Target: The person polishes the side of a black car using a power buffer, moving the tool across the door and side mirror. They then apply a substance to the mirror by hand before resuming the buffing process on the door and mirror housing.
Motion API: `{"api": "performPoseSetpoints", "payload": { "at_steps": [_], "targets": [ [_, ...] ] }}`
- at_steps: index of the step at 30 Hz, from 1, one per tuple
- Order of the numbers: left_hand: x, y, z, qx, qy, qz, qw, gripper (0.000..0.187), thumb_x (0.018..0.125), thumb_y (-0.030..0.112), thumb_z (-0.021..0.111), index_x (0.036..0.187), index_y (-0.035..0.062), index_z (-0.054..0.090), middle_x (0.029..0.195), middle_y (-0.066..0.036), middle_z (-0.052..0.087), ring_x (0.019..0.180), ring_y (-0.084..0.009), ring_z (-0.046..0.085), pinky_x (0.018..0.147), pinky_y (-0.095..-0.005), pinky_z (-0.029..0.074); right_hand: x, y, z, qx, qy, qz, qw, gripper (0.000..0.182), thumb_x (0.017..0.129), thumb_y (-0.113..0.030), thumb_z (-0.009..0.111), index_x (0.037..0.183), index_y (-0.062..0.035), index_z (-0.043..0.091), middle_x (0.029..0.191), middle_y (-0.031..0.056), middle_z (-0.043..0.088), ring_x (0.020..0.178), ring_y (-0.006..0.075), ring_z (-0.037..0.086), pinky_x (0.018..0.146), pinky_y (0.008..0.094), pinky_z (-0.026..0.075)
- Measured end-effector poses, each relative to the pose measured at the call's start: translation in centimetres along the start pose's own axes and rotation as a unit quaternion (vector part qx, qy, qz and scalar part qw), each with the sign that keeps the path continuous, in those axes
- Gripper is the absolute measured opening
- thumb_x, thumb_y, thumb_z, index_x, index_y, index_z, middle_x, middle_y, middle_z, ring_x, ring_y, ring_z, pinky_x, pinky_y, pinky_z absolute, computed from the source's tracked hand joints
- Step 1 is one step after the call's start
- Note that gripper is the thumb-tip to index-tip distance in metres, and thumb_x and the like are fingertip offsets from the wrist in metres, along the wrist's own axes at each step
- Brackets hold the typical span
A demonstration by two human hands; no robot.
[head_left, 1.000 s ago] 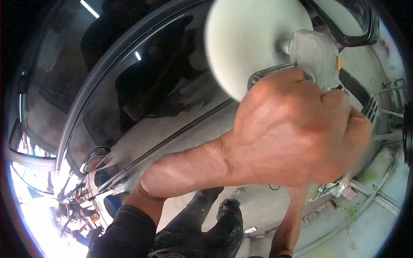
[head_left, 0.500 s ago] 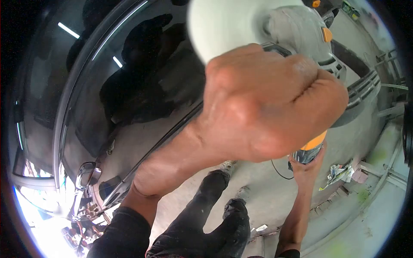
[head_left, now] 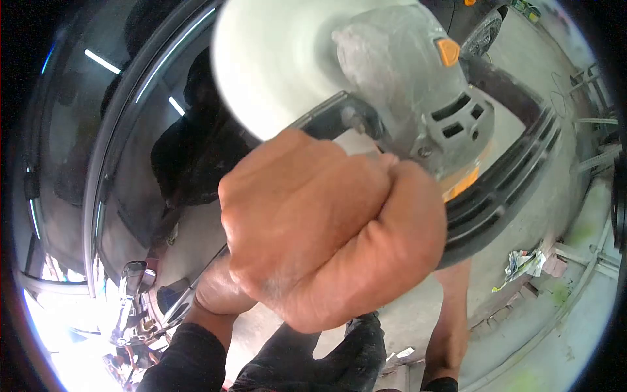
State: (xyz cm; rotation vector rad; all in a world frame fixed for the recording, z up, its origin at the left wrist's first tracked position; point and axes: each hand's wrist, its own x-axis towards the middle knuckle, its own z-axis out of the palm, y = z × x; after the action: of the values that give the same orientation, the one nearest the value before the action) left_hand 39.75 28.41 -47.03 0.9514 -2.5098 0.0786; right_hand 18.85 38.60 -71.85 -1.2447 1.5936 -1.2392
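A polisher (head_left: 398, 59) with a dusty grey head and orange parts fills the upper middle. Its round white pad (head_left: 268, 59) is blurred as if spinning, over the glossy black car panel (head_left: 130, 170). My left hand (head_left: 326, 228) is closed in a fist round the handle at the polisher's front, close to the camera. That handle is mostly covered by my fingers. From the lower right, my right forearm (head_left: 450, 313) reaches up behind the tool, where my right hand is hidden. A black slatted part (head_left: 503, 189) sits right of the grey head.
A car wheel (head_left: 486, 32) shows at the upper right. Paper scraps (head_left: 519, 268) lie on the concrete floor (head_left: 483, 287) near a pale wall (head_left: 588, 313). At the lower left stands a side mirror (head_left: 134, 277). My legs (head_left: 281, 359) are below.
The polisher and my left hand have moved left and come nearer the camera. My right hand, seen gripping the tool's rear before, is now hidden behind it.
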Motion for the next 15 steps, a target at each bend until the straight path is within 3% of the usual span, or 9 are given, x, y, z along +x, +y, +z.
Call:
{"api": "performPoseSetpoints", "payload": {
  "at_steps": [5,9,12,15],
  "targets": [
    [-0.3,0.2,0.2,0.008,-0.004,0.018,1.000,0.046,0.058,0.021,0.087,0.097,0.0050,0.068,0.075,-0.009,0.064,0.064,-0.0294,0.060,0.058,-0.0398,0.047,-1.1,-0.5,0.0,0.005,-0.003,-0.012,1.000,0.092,0.069,-0.008,0.087,0.145,0.0000,0.036,0.135,0.0171,0.057,0.122,0.0252,0.058,0.104,0.0372,0.044],
    [0.1,-1.6,1.4,0.004,0.064,0.065,0.996,0.050,0.053,0.015,0.083,0.101,0.0032,0.070,0.085,-0.012,0.070,0.076,-0.0310,0.068,0.070,-0.0382,0.054,-0.1,-2.8,-0.9,-0.020,0.035,-0.036,0.999,0.086,0.070,-0.006,0.087,0.141,-0.0006,0.039,0.131,0.0142,0.056,0.118,0.0244,0.058,0.101,0.0364,0.045],
    [0.4,-2.1,1.2,-0.034,0.081,0.068,0.994,0.053,0.055,0.016,0.080,0.105,0.0021,0.071,0.095,-0.014,0.073,0.089,-0.0304,0.071,0.081,-0.0367,0.055,0.4,-3.2,-1.1,-0.017,0.053,-0.030,0.998,0.090,0.069,-0.001,0.087,0.142,-0.0009,0.035,0.127,0.0124,0.054,0.114,0.0230,0.056,0.099,0.0359,0.046],
    [0.2,-2.6,0.7,-0.048,0.076,0.081,0.993,0.050,0.059,0.024,0.081,0.103,0.0029,0.071,0.089,-0.014,0.070,0.083,-0.0318,0.069,0.076,-0.0372,0.054,0.0,-3.4,-1.0,-0.030,0.072,-0.039,0.996,0.093,0.069,-0.001,0.087,0.144,-0.0009,0.033,0.129,0.0133,0.052,0.116,0.0229,0.055,0.101,0.0357,0.044]
  ]
}}
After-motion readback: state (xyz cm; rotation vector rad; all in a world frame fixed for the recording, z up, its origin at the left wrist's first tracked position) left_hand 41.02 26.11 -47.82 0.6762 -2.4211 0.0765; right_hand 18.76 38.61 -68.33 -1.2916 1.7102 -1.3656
